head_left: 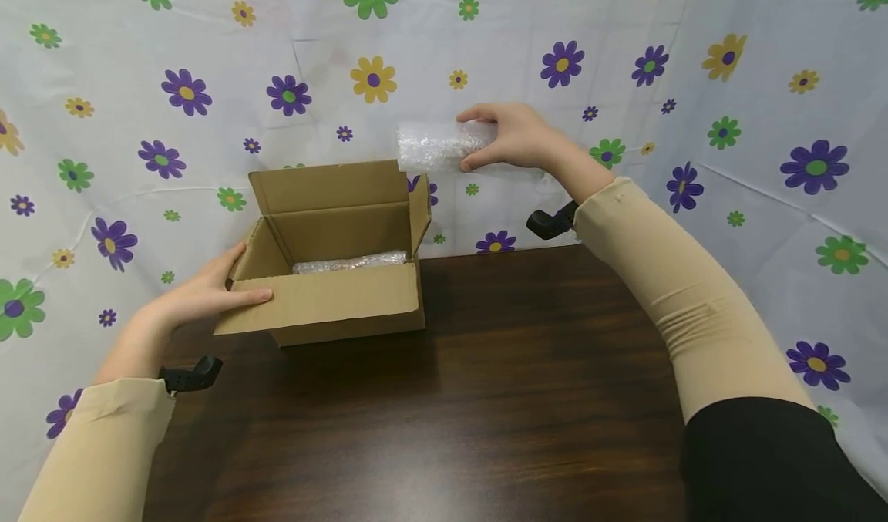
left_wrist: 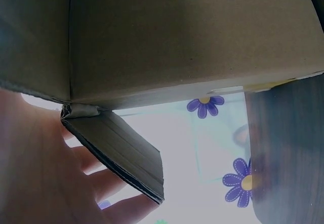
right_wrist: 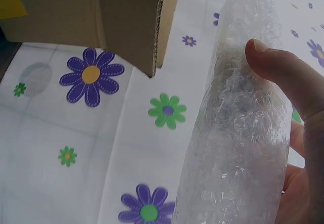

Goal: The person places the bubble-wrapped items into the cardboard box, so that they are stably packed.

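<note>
An open cardboard box [head_left: 347, 298] stands on the table with its flaps raised or folded outward. My left hand [head_left: 201, 294] grips its left corner, thumb lying on the front flap and fingers behind the side flap [left_wrist: 121, 148]. Inside the box a bubble-wrapped item [head_left: 350, 263] shows above the front flap. Up and to the right of the box, my right hand [head_left: 516, 136] holds a roll-shaped bubble-wrap bundle [head_left: 426, 146] in the air. Its thumb presses one side of the bundle [right_wrist: 233, 143], with fingers on the other. The wrap hides what lies inside.
The dark wooden table [head_left: 513, 399] extends in front and to the right of the box. A white flower-print cloth [head_left: 444, 36] hangs behind and at both sides. The box's right flap [head_left: 419, 212] stands up beneath the held bundle.
</note>
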The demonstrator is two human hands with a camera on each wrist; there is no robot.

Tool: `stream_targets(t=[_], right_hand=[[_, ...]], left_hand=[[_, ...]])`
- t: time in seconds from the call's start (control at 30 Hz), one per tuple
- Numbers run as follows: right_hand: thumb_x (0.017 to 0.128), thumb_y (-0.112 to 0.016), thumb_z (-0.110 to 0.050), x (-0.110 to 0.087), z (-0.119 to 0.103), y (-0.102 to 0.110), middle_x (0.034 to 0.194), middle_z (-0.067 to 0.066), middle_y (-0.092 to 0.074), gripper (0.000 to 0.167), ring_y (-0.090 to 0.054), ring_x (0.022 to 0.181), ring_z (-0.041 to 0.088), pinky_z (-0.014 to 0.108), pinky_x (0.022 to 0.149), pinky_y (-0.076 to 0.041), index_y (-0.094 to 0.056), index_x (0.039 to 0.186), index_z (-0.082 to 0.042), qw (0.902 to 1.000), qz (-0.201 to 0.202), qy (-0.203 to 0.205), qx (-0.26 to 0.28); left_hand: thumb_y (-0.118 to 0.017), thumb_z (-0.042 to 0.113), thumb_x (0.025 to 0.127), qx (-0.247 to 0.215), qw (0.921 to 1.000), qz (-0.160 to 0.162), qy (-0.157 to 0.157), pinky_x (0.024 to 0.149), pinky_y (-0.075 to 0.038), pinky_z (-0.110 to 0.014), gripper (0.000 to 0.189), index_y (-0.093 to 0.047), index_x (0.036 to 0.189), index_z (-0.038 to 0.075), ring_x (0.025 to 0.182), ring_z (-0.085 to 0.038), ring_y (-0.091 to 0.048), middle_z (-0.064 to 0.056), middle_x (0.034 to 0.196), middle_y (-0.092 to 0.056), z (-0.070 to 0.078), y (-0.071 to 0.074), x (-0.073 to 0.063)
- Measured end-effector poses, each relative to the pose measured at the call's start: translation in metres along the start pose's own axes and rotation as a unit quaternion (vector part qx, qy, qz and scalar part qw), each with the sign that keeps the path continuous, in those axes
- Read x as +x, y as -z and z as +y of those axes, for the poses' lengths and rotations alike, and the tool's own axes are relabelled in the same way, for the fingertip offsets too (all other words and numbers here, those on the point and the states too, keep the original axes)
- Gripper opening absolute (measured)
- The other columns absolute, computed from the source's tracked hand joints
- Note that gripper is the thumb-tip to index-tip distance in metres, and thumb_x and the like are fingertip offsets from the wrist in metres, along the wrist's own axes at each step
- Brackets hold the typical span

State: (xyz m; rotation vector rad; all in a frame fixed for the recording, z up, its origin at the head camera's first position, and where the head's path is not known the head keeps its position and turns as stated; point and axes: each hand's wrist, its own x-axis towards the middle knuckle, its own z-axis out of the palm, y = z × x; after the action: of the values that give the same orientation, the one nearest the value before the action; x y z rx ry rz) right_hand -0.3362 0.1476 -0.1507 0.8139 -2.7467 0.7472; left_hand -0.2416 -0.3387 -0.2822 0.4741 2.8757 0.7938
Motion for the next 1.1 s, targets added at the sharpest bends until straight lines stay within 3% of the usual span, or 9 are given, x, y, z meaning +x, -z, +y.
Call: stream_targets(t=[0.47, 0.87, 1.1], right_hand=[[0.074, -0.083, -0.041, 0.035, -0.027, -0.028, 0.142, 0.003, -0.050, 0.074, -0.044, 0.130, 0.020, 0.036, 0.105, -0.037, -0.054, 0.139, -0.020, 0.9996, -0.014, 0.024, -0.002], [0.075, -0.080, -0.048, 0.050, -0.058, -0.042, 0.144, -0.002, -0.050, 0.075, -0.045, 0.131, 0.016, 0.034, 0.104, -0.039, -0.053, 0.140, -0.024, 0.9983, -0.027, 0.029, -0.042], [0.076, -0.079, -0.049, 0.056, -0.074, -0.050, 0.144, -0.003, -0.049, 0.075, -0.045, 0.131, 0.015, 0.032, 0.105, -0.037, -0.052, 0.141, -0.023, 0.9960, -0.040, 0.054, -0.058]], left_hand=[[-0.068, 0.039, 0.089, 0.002, 1.0000, 0.002, 0.000, 0.105, -0.012, -0.072, 0.108, 0.010, 0.151, -0.004, 0.139, -0.056, -0.002, -0.037, 0.153, 0.003, 0.001, 0.000, 0.000], [-0.068, 0.041, 0.089, 0.012, 0.9999, 0.008, 0.002, 0.106, -0.012, -0.071, 0.108, 0.009, 0.152, -0.004, 0.139, -0.055, -0.003, -0.037, 0.153, 0.002, 0.001, 0.000, 0.001], [-0.067, 0.041, 0.089, 0.005, 1.0000, 0.005, -0.002, 0.104, -0.013, -0.072, 0.109, 0.009, 0.152, -0.004, 0.138, -0.056, -0.003, -0.038, 0.153, 0.002, 0.001, 0.000, 0.000]])
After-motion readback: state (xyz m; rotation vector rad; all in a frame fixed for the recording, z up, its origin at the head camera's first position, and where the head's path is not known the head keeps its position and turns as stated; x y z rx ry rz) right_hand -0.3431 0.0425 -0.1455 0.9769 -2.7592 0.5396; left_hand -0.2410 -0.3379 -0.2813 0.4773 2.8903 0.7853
